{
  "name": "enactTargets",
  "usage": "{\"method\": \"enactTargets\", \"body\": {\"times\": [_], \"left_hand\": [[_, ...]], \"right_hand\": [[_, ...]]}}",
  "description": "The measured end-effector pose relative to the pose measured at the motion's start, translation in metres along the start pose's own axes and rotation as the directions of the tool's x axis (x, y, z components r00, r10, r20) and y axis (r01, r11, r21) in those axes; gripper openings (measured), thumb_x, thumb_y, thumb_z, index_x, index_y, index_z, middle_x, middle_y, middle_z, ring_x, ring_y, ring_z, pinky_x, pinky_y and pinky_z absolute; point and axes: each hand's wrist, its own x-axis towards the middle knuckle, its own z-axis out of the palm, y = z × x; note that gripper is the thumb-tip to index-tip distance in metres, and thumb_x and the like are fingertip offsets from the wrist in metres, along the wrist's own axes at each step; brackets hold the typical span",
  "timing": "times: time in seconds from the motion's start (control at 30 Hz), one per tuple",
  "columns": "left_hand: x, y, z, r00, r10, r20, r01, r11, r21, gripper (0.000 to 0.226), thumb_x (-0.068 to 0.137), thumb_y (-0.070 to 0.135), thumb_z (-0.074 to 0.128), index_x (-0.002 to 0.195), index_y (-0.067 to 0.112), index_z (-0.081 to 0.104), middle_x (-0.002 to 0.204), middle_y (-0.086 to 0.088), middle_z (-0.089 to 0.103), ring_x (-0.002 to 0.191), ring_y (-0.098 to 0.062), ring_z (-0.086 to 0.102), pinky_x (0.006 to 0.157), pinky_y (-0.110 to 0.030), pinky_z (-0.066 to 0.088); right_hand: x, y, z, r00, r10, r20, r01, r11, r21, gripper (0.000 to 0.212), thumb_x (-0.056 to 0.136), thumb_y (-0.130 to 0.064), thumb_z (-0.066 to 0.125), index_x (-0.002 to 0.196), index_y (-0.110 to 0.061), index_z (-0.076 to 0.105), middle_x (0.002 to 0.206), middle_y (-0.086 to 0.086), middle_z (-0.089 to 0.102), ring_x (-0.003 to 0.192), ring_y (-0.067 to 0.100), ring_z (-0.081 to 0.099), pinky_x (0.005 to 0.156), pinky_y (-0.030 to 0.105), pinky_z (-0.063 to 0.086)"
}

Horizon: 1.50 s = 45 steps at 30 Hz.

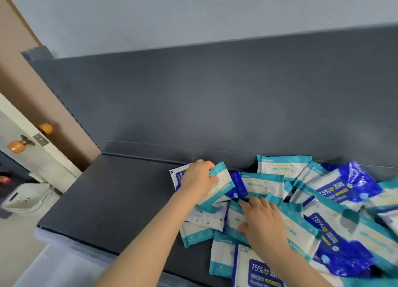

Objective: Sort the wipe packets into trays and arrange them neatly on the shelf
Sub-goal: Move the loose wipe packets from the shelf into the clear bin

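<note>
A loose heap of wipe packets covers the right half of the dark grey shelf [112,202]. Some packets are teal and white [277,168], others dark blue and white [349,187]. My left hand [198,178] grips a teal-and-white packet [221,183] at the heap's left edge, thumb on its top face. Behind that hand lies a white packet with blue print [176,176]. My right hand [261,220] rests flat, fingers extended, on teal packets [234,220] in the middle of the heap. No tray shows on the shelf.
The shelf's dark back panel [215,106] rises behind the heap. A door with orange knobs [45,128] stands at the left. A white plastic basket [28,197] sits on the floor below. A translucent bin [71,263] lies under the shelf's front edge.
</note>
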Motion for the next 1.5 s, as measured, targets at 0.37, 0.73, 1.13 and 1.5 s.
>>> {"method": "enactTargets", "body": {"times": [0.37, 0.73, 1.13, 1.5], "left_hand": [[0.022, -0.005, 0.025, 0.972, 0.065, 0.224, -0.106, 0.978, 0.179, 0.056, 0.086, 0.044, 0.063, 0.128, 0.011, 0.049, 0.129, -0.011, 0.049, 0.121, -0.029, 0.047, 0.098, -0.037, 0.04], [-0.011, -0.061, -0.051, 0.962, -0.196, -0.19, 0.156, 0.966, -0.206, 0.028, 0.094, 0.039, 0.052, 0.102, 0.015, 0.04, 0.104, -0.004, 0.059, 0.086, -0.024, 0.057, 0.068, -0.036, 0.045], [-0.081, -0.123, -0.045, 0.861, -0.451, -0.235, 0.344, 0.856, -0.386, 0.027, 0.092, 0.04, 0.056, 0.106, 0.023, 0.04, 0.101, 0.011, 0.053, 0.087, -0.01, 0.062, 0.073, -0.041, 0.058], [-0.16, -0.108, 0.001, 0.661, -0.696, -0.281, 0.383, 0.634, -0.672, 0.022, 0.092, 0.028, 0.06, 0.105, 0.017, 0.046, 0.094, 0.008, 0.058, 0.083, -0.004, 0.059, 0.062, -0.023, 0.046]], "right_hand": [[-0.012, 0.004, 0.006, 0.985, 0.089, -0.151, -0.08, 0.994, 0.069, 0.059, 0.021, -0.032, 0.093, 0.075, -0.028, 0.069, 0.064, -0.01, 0.065, 0.059, 0.013, 0.062, 0.054, 0.027, 0.05], [0.025, -0.012, -0.041, 0.992, 0.121, -0.031, -0.096, 0.894, 0.438, 0.039, 0.086, -0.03, 0.061, 0.123, -0.03, 0.049, 0.109, -0.009, 0.064, 0.099, 0.015, 0.059, 0.084, 0.028, 0.043], [0.115, -0.071, 0.018, 0.962, -0.081, 0.259, 0.036, 0.984, 0.176, 0.061, 0.086, -0.041, 0.06, 0.138, -0.02, 0.036, 0.134, 0.006, 0.047, 0.125, 0.026, 0.042, 0.1, 0.04, 0.036], [0.105, -0.084, 0.025, 0.967, -0.242, -0.078, 0.248, 0.967, 0.067, 0.036, 0.082, -0.021, 0.059, 0.118, -0.019, 0.054, 0.108, -0.002, 0.054, 0.101, 0.019, 0.053, 0.082, 0.028, 0.039]]}}
